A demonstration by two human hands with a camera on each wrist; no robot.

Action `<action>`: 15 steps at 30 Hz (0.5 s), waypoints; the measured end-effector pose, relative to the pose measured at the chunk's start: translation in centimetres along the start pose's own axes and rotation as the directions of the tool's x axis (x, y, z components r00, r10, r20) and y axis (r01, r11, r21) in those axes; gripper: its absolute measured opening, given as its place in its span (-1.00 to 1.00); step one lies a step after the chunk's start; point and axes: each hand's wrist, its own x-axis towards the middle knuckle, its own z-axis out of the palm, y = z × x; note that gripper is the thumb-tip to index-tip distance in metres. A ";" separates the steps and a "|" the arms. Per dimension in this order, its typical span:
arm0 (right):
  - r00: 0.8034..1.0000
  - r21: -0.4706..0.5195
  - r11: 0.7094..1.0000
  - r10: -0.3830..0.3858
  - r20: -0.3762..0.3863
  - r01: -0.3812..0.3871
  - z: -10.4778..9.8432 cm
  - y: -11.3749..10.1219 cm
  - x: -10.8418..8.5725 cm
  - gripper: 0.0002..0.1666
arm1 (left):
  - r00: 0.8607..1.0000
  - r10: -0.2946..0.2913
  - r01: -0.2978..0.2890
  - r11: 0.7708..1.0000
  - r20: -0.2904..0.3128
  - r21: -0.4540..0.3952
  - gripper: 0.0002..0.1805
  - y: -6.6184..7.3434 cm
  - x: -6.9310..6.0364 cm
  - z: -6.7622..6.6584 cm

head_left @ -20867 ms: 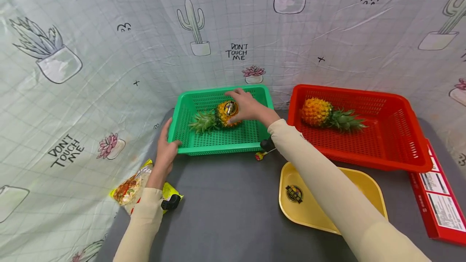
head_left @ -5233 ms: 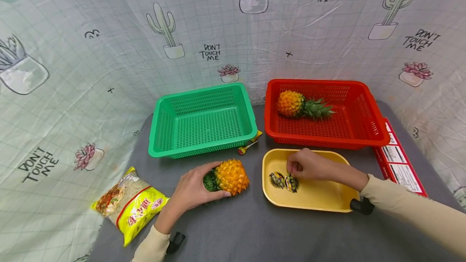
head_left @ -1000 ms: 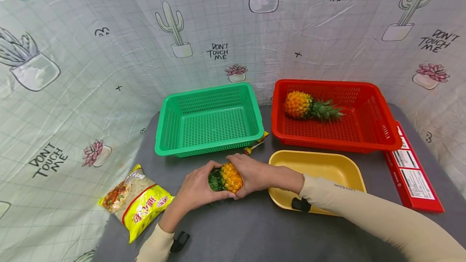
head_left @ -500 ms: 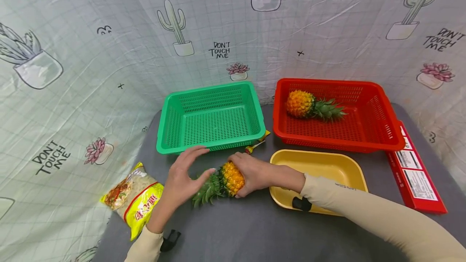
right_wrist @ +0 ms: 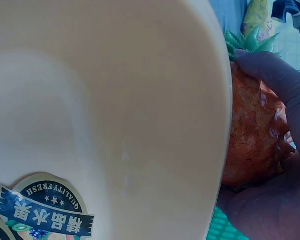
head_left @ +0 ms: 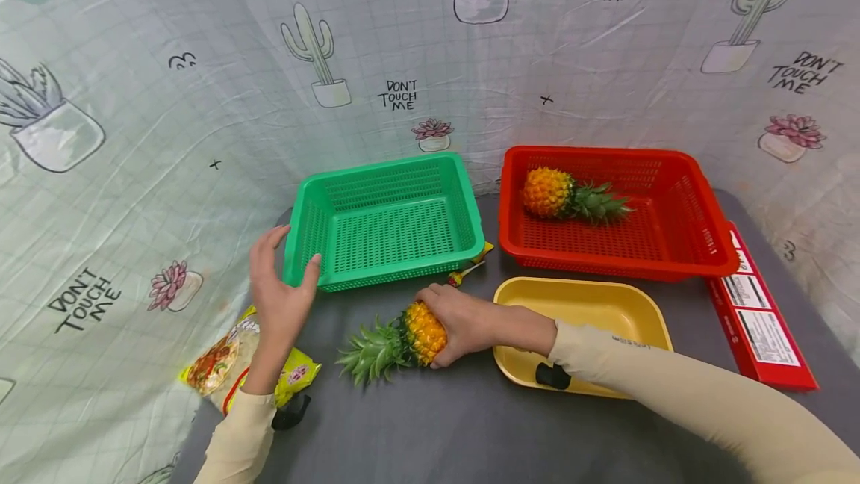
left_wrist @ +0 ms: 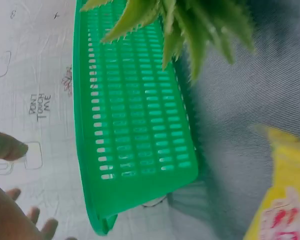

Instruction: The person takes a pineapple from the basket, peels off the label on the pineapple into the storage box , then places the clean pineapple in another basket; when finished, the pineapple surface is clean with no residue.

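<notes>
A pineapple (head_left: 425,333) lies on the grey table, its leafy crown (head_left: 378,352) pointing left. My right hand (head_left: 466,323) grips its orange body from the right, and the palm hides part of the fruit. In the right wrist view the thumb (right_wrist: 270,72) presses on the fruit near the leaves. My left hand (head_left: 281,301) holds nothing. Its fingers are spread at the front left corner of the green basket (head_left: 390,234); whether they touch the rim I cannot tell. In the left wrist view this hand (left_wrist: 10,210) appears beside the basket wall (left_wrist: 135,125).
A red basket (head_left: 661,237) at the back right holds another pineapple (head_left: 547,193). Before it stands a yellow tray (head_left: 598,305) with round fruit stickers (right_wrist: 47,210). A lollipop (head_left: 457,277) lies between the baskets, a food bag (head_left: 222,372) at left, a red box (head_left: 766,327) at right.
My left hand has let go of the pineapple's crown and moved left and up to the green basket's corner. My right hand keeps its grip on the pineapple, which stays in place.
</notes>
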 end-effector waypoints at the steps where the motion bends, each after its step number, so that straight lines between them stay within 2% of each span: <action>1: 1.000 0.001 1.000 -0.001 0.002 0.001 -0.1 0.0 0.0 0.13 | 1.000 -0.027 0.026 1.000 -0.011 -0.007 -0.34 -0.2 0.2 0.0; 3: 1.000 0.006 1.000 -0.001 0.004 0.001 -0.2 0.0 0.0 0.12 | 0.997 -0.081 0.081 0.997 -0.010 -0.011 -0.32 -0.6 0.5 0.0; 5: 1.000 0.008 1.000 -0.001 0.006 0.001 -0.2 0.0 0.0 0.12 | 0.988 -0.154 0.155 0.988 0.014 -0.009 -0.29 -0.9 0.9 -0.1; 7: 1.000 0.006 1.000 -0.005 0.003 0.005 -0.2 0.1 -0.1 0.11 | 0.968 -0.245 0.246 0.969 0.052 -0.014 -0.24 -1.3 1.3 -0.1; 8: 1.000 0.006 1.000 -0.006 -0.001 0.006 -0.2 0.1 -0.1 0.11 | 0.951 -0.298 0.301 0.953 0.076 -0.033 -0.22 -1.5 1.5 -0.1; 10: 1.000 0.002 1.000 -0.009 -0.007 0.009 -0.1 0.1 -0.1 0.11 | 0.905 -0.406 0.416 0.907 0.123 -0.066 -0.16 -2.0 1.8 -0.1; 11: 1.000 0.000 1.000 -0.012 -0.011 0.012 -0.1 0.1 -0.1 0.11 | 0.877 -0.458 0.472 0.878 0.148 -0.082 -0.13 -2.3 2.0 -0.1; 14: 1.000 -0.005 1.000 -0.013 -0.018 0.013 0.1 0.1 -0.1 0.11 | 0.776 -0.589 0.623 0.771 0.223 -0.131 -0.06 -3.0 2.2 -0.3; 15: 1.000 -0.007 1.000 -0.015 -0.018 0.015 0.1 0.1 -0.1 0.11 | 0.747 -0.619 0.657 0.741 0.242 -0.134 -0.05 -3.3 2.2 -0.3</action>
